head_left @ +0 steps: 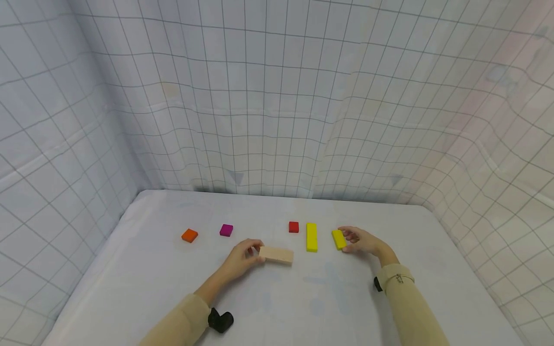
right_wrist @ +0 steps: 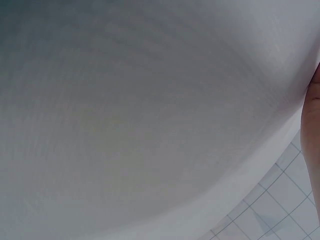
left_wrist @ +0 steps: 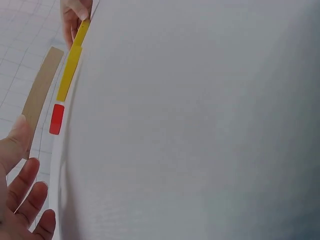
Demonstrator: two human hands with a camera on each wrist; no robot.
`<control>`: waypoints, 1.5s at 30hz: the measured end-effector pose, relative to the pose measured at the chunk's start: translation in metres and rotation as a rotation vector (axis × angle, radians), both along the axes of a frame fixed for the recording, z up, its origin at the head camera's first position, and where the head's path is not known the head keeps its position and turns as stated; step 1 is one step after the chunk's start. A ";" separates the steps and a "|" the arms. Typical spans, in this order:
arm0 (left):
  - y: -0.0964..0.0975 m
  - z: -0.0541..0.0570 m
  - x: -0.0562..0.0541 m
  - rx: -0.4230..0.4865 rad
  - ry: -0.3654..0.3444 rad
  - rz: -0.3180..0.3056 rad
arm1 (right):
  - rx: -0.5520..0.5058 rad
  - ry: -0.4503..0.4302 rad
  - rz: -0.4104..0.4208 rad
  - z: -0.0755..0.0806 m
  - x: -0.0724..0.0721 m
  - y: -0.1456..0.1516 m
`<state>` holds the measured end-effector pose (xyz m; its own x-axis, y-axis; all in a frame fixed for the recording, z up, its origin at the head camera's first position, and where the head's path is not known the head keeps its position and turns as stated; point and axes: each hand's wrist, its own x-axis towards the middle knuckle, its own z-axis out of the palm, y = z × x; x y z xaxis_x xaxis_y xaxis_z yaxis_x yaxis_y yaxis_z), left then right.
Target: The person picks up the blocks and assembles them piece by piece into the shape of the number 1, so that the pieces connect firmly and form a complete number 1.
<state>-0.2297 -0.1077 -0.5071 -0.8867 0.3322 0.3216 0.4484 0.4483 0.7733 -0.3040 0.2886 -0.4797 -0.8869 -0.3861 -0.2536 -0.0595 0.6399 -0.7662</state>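
My left hand [head_left: 240, 259] pinches one end of a plain wooden block [head_left: 276, 255] between thumb and fingers. In the left wrist view this wooden block [left_wrist: 43, 92] juts out from the thumb, apart from the others. On the right, my right hand [head_left: 361, 240] holds a short yellow block [head_left: 339, 239] by its right side, thumb at the near end. Between the hands lie a longer yellow block [head_left: 311, 237] and a small red block [head_left: 294, 227]. The right wrist view shows just an edge of the right hand [right_wrist: 312, 135]; its block is out of sight there.
A purple block [head_left: 226, 230] and an orange block [head_left: 189, 235] lie to the left on the white-covered table [head_left: 285, 307]. Grid-patterned white curtains [head_left: 277, 105] hang behind the table and on both sides.
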 end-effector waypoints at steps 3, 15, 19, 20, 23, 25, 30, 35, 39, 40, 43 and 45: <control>0.003 0.001 0.007 -0.011 -0.002 0.002 | 0.002 -0.001 0.009 -0.001 -0.001 0.000; 0.013 0.001 0.035 0.011 0.001 0.042 | 0.002 -0.002 0.005 -0.004 -0.003 0.000; 0.015 0.000 0.042 0.018 -0.010 0.057 | 0.013 0.002 0.002 -0.004 -0.004 -0.001; 0.015 -0.001 0.044 0.017 -0.015 0.061 | 0.017 0.008 0.009 -0.003 -0.004 -0.001; 0.016 -0.002 0.047 0.019 -0.027 0.065 | 0.025 0.014 0.021 -0.003 -0.004 0.000; 0.017 -0.003 0.050 0.020 -0.034 0.063 | 0.024 0.011 0.019 -0.003 -0.004 0.000; 0.019 -0.004 0.055 0.026 -0.033 0.055 | 0.002 0.002 0.020 -0.001 -0.002 0.000; 0.022 -0.004 0.061 0.025 -0.018 0.052 | -0.015 -0.004 0.023 0.001 -0.001 0.000; 0.024 -0.004 0.065 0.028 -0.005 0.048 | -0.012 -0.005 0.021 0.001 -0.001 0.000; 0.024 -0.004 0.066 0.029 0.003 0.049 | -0.011 -0.006 0.019 0.001 -0.001 0.000; 0.025 -0.006 0.069 0.031 0.023 0.052 | -0.005 -0.006 0.016 0.001 0.000 -0.001; 0.026 -0.008 0.070 0.029 0.040 0.053 | -0.002 -0.007 0.014 0.000 0.000 -0.001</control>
<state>-0.1600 -0.0819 -0.5154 -0.8890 0.2752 0.3660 0.4555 0.4497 0.7683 -0.3041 0.2878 -0.4796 -0.8798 -0.3986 -0.2589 -0.0627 0.6373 -0.7681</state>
